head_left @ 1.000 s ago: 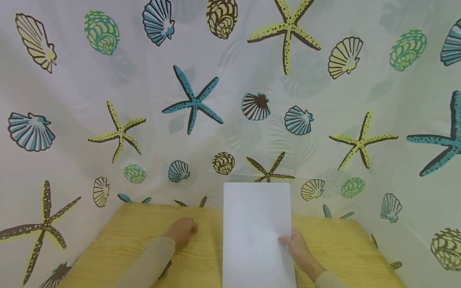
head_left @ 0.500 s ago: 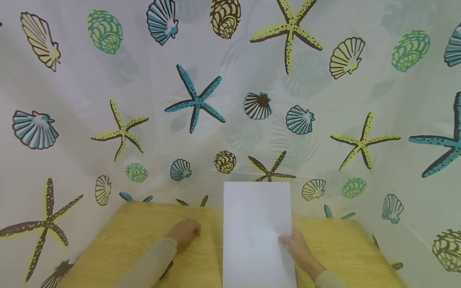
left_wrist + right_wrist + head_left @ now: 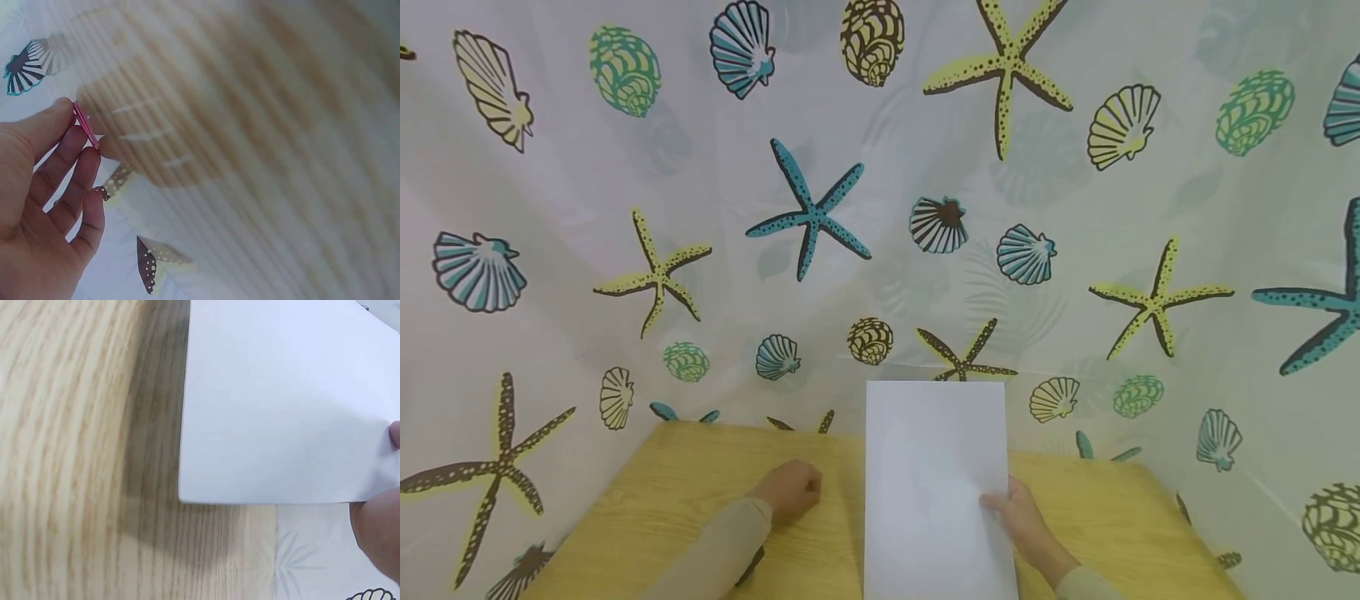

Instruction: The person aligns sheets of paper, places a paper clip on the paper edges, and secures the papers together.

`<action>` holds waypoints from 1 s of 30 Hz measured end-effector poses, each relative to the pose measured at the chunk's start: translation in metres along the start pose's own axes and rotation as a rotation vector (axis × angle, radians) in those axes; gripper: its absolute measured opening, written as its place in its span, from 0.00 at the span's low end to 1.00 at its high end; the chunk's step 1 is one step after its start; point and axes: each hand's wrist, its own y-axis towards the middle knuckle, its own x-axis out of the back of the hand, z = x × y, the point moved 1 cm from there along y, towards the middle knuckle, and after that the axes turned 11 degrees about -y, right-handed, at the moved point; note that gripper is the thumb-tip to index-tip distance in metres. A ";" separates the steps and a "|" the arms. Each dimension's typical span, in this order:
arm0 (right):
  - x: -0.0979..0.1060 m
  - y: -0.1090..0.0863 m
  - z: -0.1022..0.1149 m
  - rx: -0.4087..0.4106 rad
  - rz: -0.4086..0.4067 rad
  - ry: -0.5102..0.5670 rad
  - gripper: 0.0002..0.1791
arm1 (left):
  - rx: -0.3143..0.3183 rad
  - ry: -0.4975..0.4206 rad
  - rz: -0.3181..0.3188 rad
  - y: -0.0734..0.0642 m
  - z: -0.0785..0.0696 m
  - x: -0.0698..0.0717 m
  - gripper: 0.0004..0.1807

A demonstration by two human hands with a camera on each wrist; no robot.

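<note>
My right hand (image 3: pixel 1024 521) grips a plain white sheet of paper (image 3: pixel 934 492) by its right edge, with the thumb flat on the front. In the right wrist view the paper (image 3: pixel 281 406) stands a little off the wooden surface and casts a shadow on it. To the left of the paper, my left hand (image 3: pixel 792 490) is over the table. The left wrist view shows its fingers (image 3: pixel 62 150) pinching a small, thin pink clip (image 3: pixel 86 126), seen nearly edge-on. In the head view the back of the hand hides this clip.
The wooden table (image 3: pixel 670 492) runs back to a pale curtain (image 3: pixel 880 283) printed with shells and starfish, which stands around it on the back and both sides. A dark object (image 3: pixel 751 567) shows partly from beneath the left sleeve (image 3: pixel 718 546).
My left hand has shifted slightly right, toward the paper. The head view has moved a little. My right hand still holds the paper in the same place.
</note>
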 end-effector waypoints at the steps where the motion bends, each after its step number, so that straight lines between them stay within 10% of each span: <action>1: 0.000 0.000 0.000 -0.003 -0.002 0.005 0.31 | 0.005 0.006 -0.006 0.000 -0.001 0.000 0.11; 30: 0.005 0.001 -0.001 0.002 0.003 -0.029 0.31 | 0.191 0.255 -0.147 0.001 -0.031 0.005 0.16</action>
